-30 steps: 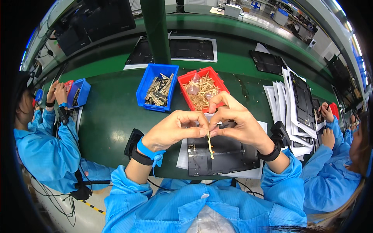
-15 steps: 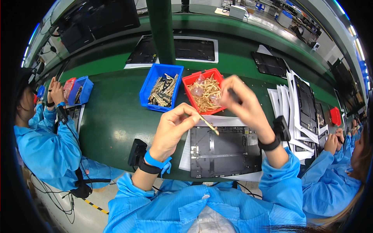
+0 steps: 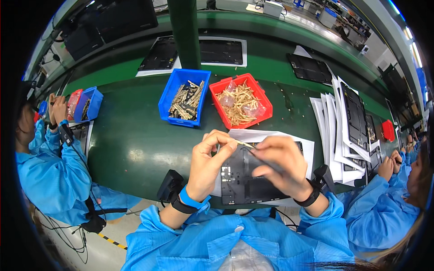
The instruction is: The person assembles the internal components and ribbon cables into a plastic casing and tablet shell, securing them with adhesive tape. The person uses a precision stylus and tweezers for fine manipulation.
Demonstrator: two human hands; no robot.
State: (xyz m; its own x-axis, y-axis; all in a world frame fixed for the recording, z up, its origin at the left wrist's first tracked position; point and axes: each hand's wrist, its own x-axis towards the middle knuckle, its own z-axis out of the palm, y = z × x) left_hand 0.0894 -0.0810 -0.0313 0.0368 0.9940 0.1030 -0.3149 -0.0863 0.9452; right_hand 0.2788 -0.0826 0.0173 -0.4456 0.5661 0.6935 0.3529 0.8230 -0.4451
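Observation:
Between the thumb and fingers of my left hand [image 3: 205, 165], one end of a thin gold-coloured strip [image 3: 244, 144] is pinched. My right hand [image 3: 287, 167], smeared by motion, is closed around a dark slim tool [image 3: 261, 158]. Its fingertips are at the strip's right end; whether they touch it I cannot tell. Below both hands lies a flat black panel [image 3: 237, 187] on white sheets [image 3: 307, 151], its right part hidden by my right hand. Beyond them, a blue bin [image 3: 178, 121] holds many similar strips, and a red bin [image 3: 267, 107] holds pale yellowish strips and clear plastic.
White sheets and black panels [image 3: 354, 115] are stacked at the right. More panels [image 3: 221, 50] lie at the back, beside a green post [image 3: 184, 36]. A co-worker in blue [image 3: 54, 167] sits at the left with bins, another [image 3: 384, 212] at the right.
My right hand has come from beside the red bin down and toward me, to the strip's end. My left hand still pinches the strip and has shifted slightly right and nearer.

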